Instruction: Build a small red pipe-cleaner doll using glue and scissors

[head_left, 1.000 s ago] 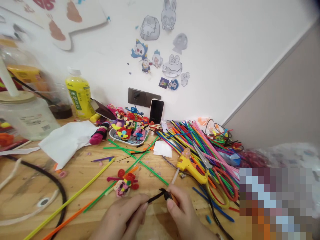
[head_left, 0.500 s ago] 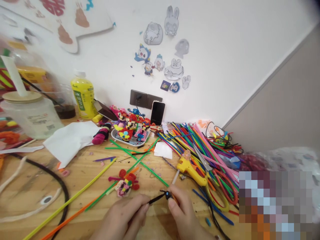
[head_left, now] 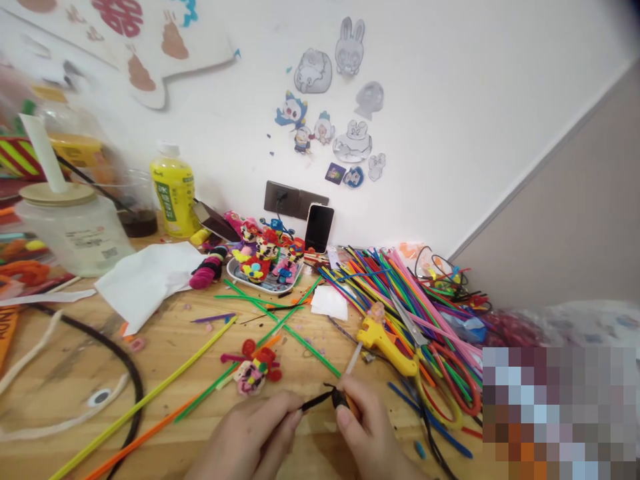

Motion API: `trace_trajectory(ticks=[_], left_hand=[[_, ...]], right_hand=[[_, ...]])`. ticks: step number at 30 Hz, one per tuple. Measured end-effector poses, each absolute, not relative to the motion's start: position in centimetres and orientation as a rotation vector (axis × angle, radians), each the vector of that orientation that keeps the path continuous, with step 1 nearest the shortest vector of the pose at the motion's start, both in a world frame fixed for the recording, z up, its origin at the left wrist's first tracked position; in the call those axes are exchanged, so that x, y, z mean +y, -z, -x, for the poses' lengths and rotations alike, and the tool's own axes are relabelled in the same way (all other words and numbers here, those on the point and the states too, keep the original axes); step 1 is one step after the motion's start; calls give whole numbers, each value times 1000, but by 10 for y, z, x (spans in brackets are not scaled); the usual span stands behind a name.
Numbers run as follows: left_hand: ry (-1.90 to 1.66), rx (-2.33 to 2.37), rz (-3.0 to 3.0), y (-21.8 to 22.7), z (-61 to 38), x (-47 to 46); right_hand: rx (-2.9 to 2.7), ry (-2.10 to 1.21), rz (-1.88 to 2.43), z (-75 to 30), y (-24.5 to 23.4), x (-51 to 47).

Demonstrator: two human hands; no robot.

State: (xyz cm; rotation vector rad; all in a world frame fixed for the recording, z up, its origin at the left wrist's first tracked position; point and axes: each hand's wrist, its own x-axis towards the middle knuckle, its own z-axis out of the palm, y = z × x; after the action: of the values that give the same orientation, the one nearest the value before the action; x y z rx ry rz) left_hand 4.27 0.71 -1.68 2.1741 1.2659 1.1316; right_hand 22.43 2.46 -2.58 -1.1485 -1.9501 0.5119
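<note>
Pinching one black pipe cleaner [head_left: 317, 401] up off the wooden worktop [head_left: 165, 363], the left hand [head_left: 245, 440] and right hand [head_left: 367, 433] each keep a closed grip on it, steadying it from both sides, while one yellow glue gun [head_left: 385, 353] and one pair of scissors [head_left: 407, 327] sit within reach.

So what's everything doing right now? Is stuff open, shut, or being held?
left hand, pinching the pipe cleaner
right hand, gripping the pipe cleaner's thick end
black pipe cleaner, held between both hands
phone, propped upright, screen dark
yellow bottle, capped
glue gun, lying down
scissors, blades closed
</note>
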Motion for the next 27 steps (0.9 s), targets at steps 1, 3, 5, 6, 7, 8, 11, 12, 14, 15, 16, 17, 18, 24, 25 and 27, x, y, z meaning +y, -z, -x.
trace_trajectory(ticks=[1, 3, 5, 6, 7, 8, 11, 12, 14, 15, 16, 17, 18, 24, 25, 27], left_hand=[[-1135, 1266, -2177, 16, -43, 7], [-1145, 1255, -2188, 16, -42, 8], [-1149, 1237, -2196, 15, -42, 8], [-1150, 1232, -2198, 15, -42, 8], [-1151, 1233, -2198, 15, -42, 8], [-1154, 1236, -2197, 15, -42, 8], [-1138, 1241, -2193, 15, -43, 7], [-1121, 1237, -2190, 14, -43, 7], [-1093, 1232, -2186, 14, -43, 8], [-1086, 1230, -2187, 13, -43, 8], [-1084, 1227, -2189, 13, -43, 9], [-1084, 1224, -2192, 13, -43, 9], [-1080, 1226, -2191, 14, -43, 9], [-1037, 1238, -2186, 16, -43, 7], [-1034, 1241, -2189, 15, -43, 7], [-1024, 1246, -2198, 15, -44, 7]], right_hand=[[-1963, -474, 1152, -224, 24, 24], [-1985, -437, 1155, -223, 22, 22], [-1981, -429, 1162, -223, 21, 20], [-1973, -438, 1170, -223, 21, 20], [-1962, -455, 1174, -223, 22, 20], [-1956, -478, 1175, -223, 24, 20], [-1959, -526, 1156, -223, 29, 22], [-1964, -519, 1153, -223, 30, 23], [-1971, -469, 1154, -224, 30, 23], [-1973, -436, 1154, -224, 30, 23], [-1976, -406, 1152, -224, 29, 23], [-1978, -383, 1150, -224, 29, 22], [-1978, -371, 1150, -224, 28, 21], [-1920, -467, 1217, -223, 27, 20], [-1920, -501, 1222, -222, 28, 20], [-1928, -555, 1215, -222, 30, 20]])
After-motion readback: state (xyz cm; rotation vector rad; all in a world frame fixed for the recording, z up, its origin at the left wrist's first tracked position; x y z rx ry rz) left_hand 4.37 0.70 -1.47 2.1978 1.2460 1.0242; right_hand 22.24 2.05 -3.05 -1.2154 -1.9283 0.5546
